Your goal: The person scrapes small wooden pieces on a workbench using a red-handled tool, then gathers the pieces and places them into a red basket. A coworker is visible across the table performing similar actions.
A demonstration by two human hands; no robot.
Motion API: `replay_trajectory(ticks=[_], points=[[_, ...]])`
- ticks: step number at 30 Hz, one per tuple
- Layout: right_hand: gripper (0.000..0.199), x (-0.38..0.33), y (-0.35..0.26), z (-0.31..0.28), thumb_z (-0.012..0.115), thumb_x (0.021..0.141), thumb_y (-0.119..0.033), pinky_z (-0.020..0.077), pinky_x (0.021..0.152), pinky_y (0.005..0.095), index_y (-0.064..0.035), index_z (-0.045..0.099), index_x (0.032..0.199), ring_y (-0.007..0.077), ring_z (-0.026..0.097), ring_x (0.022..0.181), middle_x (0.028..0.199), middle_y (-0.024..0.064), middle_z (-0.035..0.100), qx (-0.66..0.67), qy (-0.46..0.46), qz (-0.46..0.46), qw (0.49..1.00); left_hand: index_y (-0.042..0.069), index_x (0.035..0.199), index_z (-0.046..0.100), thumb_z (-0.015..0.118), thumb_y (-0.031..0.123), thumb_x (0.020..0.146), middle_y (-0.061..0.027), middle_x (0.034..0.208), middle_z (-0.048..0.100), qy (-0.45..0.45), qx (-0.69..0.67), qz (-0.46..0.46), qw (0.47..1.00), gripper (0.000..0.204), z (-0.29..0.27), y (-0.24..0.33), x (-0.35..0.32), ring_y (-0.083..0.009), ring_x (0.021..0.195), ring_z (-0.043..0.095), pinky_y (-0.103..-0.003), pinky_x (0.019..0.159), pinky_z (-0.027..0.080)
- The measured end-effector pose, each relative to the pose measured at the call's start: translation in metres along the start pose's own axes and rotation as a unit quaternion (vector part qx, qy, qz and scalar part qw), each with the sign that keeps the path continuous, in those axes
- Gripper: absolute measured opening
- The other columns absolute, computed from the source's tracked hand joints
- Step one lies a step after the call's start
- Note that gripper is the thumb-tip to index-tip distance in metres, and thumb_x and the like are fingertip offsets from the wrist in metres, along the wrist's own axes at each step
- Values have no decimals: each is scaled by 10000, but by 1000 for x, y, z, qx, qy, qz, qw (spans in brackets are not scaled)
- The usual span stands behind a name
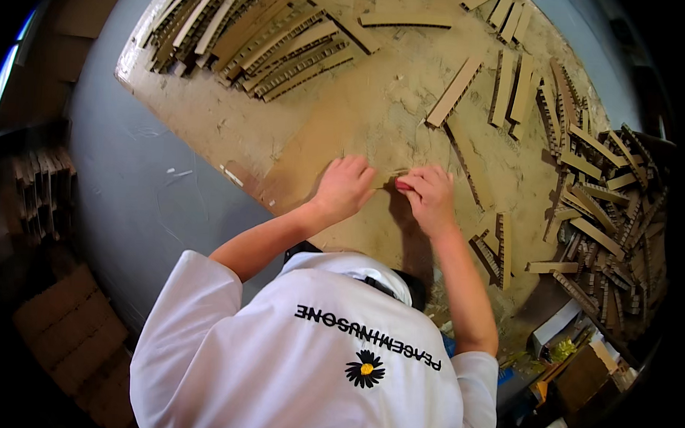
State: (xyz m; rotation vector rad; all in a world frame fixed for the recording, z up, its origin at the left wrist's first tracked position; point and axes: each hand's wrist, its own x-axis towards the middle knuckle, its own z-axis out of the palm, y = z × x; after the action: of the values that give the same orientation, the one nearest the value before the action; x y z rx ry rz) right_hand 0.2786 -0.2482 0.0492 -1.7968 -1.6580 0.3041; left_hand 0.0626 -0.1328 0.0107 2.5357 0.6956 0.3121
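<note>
Both hands are close together over the near part of the worktable (326, 134). My left hand (345, 190) is closed, its fingertips pressed together at one end of a thin, tan piece (387, 178) that spans the gap between the hands. My right hand (431, 200) grips a small red object (404, 185) between thumb and fingers, up against the other end of that piece. What the red object is cannot be made out. Nearest to my right hand on the table lies a long honeycomb cardboard strip (467, 167).
Stacked honeycomb cardboard strips (250, 41) lie at the far left. A loose heap of short cardboard pieces (603, 208) covers the right edge, and several strips (511, 88) lie at the far right. A cluttered box (578, 369) stands lower right; cardboard stacks (41, 192) stand on the left.
</note>
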Motion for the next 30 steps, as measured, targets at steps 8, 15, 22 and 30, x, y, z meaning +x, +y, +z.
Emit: replay_trajectory(ticks=[8, 15, 22, 30], points=[[210, -44, -50, -53, 813, 829, 53, 522, 827, 319, 1, 749, 1022, 230, 645, 926, 1005, 88, 650, 118, 202, 235, 943, 148, 1230, 679, 811, 287, 868, -123, 1046, 697, 305, 210, -78, 926, 410, -147, -126, 81, -368, 985, 668, -500, 808, 556], [185, -82, -65, -56, 802, 843, 39, 510, 835, 310, 21, 721, 1009, 219, 625, 923, 1015, 82, 629, 79, 194, 307, 928, 143, 1391, 608, 600, 422, 1032, -198, 1159, 733, -113, 97, -294, 944, 455, -77, -59, 249, -386, 1079, 725, -508, 869, 583], [191, -90, -72, -48, 816, 824, 35, 531, 798, 344, 9, 753, 1003, 262, 650, 892, 983, 113, 649, 91, 176, 303, 932, 144, 1382, 597, 620, 417, 1012, -185, 1119, 715, -59, 97, -276, 954, 460, -59, -45, 228, -376, 1007, 736, -524, 816, 596], [192, -131, -50, -85, 813, 843, 24, 549, 812, 348, -7, 774, 1029, 269, 657, 900, 993, 120, 663, 42, 209, 296, 931, 323, 1432, 655, 628, 265, 999, -141, 1100, 650, -14, 170, -215, 962, 437, -203, -101, 99, -350, 939, 720, -490, 747, 583]])
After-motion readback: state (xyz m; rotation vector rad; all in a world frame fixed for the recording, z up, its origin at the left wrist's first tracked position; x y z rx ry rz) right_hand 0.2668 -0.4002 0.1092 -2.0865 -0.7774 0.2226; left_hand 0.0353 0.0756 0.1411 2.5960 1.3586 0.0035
